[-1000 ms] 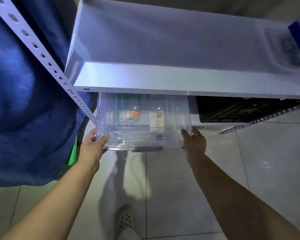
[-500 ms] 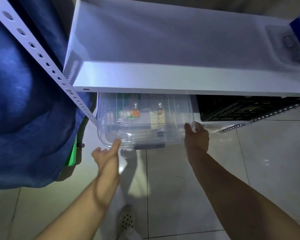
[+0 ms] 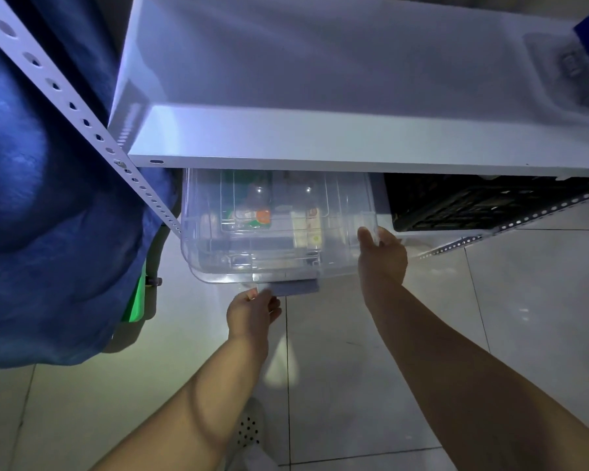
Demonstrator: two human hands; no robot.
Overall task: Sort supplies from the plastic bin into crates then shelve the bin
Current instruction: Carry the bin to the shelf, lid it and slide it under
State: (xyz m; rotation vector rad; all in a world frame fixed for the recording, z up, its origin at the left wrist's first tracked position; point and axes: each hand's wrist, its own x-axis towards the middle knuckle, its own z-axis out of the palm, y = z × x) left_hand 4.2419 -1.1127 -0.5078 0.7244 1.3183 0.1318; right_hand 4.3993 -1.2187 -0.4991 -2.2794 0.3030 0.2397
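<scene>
A clear plastic bin (image 3: 218,246) sits on the lower shelf under a white metal shelf board (image 3: 320,147), its front end sticking out over the floor. Small packets with orange and green labels (image 3: 257,217) show through its walls. My left hand (image 3: 252,312) is below the bin's front edge, fingers at the grey latch (image 3: 296,287). My right hand (image 3: 383,256) grips the bin's front right corner. A black crate (image 3: 483,202) stands on the same shelf, right of the bin.
A perforated white upright (image 3: 82,120) runs diagonally at left. Blue fabric (image 3: 48,215) hangs at left over something green (image 3: 136,300). A blue-and-clear object (image 3: 578,62) lies on the upper shelf at right. Pale tiled floor (image 3: 422,334) lies below, and a perforated shoe (image 3: 249,430) is visible.
My left hand left the bin's front left corner and moved right and down to the grey latch at the front middle. The right hand stayed at the right corner.
</scene>
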